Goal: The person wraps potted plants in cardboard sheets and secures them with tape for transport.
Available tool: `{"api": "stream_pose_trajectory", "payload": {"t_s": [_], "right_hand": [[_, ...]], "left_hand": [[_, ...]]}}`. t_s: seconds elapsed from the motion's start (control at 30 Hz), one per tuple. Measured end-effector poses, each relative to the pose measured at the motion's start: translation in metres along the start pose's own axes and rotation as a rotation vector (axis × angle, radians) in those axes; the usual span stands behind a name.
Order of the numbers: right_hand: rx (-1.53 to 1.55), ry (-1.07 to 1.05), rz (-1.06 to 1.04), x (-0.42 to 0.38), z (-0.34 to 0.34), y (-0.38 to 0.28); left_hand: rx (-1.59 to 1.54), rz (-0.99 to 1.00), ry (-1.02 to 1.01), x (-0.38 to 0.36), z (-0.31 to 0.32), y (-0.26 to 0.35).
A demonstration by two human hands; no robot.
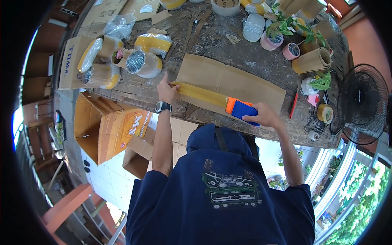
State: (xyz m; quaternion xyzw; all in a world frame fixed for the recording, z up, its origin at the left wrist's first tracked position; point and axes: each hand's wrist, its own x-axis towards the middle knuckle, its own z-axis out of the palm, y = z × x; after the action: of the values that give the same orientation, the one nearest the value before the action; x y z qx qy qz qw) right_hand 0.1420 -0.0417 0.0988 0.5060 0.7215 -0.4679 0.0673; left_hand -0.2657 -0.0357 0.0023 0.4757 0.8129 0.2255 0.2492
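Observation:
A flat sheet of brown cardboard [232,79] lies along the near edge of the worn wooden table. Over its near side a strip of yellowish packing tape [200,93] is stretched out. At the strip's left end is my left hand [166,88], its thumb on the tape and its index finger extended. My right hand [263,115] grips a blue and orange tape dispenser [241,111], from which the strip runs. The dispenser sits at the cardboard's near edge; part of its handle is hidden by my fingers.
Plastic-wrapped, taped cardboard bundles [143,64] stand at the left. Potted plants [272,39] are at the back right. A red pen [293,105], a tape roll [325,113] and a black fan [363,104] are at the right. An open cardboard box [110,130] stands below the table edge.

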Motion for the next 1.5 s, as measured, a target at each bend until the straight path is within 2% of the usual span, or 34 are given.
{"api": "stream_pose_trajectory", "payload": {"t_s": [0.57,0.77,0.87,0.97,1.07,1.27,1.37,1.47,1.5], "right_hand": [[0.044,-0.058,0.096,0.015,0.011,0.018],[0.060,-0.013,0.092,0.025,0.024,0.033],[0.047,-0.002,0.111,0.027,0.026,0.034],[0.024,-0.003,0.131,0.029,0.025,0.036],[0.040,-0.010,0.140,0.026,0.024,0.045],[0.085,0.027,0.121,0.030,0.024,0.049],[0.104,0.024,0.122,0.029,0.022,0.047],[0.114,0.001,0.137,0.029,0.022,0.046],[0.110,-0.001,0.141,0.030,0.022,0.046]], "left_hand": [[0.063,-0.049,0.030,-0.005,0.008,0.012],[0.254,-0.103,0.072,-0.004,0.018,0.014],[0.330,-0.106,0.189,-0.011,0.034,0.003],[0.382,-0.198,0.334,-0.035,0.026,0.031],[0.329,-0.341,0.347,-0.028,0.007,0.029],[0.354,0.194,0.296,-0.029,0.041,0.002],[0.199,0.511,0.073,-0.022,0.061,-0.001],[-0.011,0.460,-0.039,-0.031,0.082,0.030],[0.050,0.419,0.047,-0.033,0.091,0.039]]}}
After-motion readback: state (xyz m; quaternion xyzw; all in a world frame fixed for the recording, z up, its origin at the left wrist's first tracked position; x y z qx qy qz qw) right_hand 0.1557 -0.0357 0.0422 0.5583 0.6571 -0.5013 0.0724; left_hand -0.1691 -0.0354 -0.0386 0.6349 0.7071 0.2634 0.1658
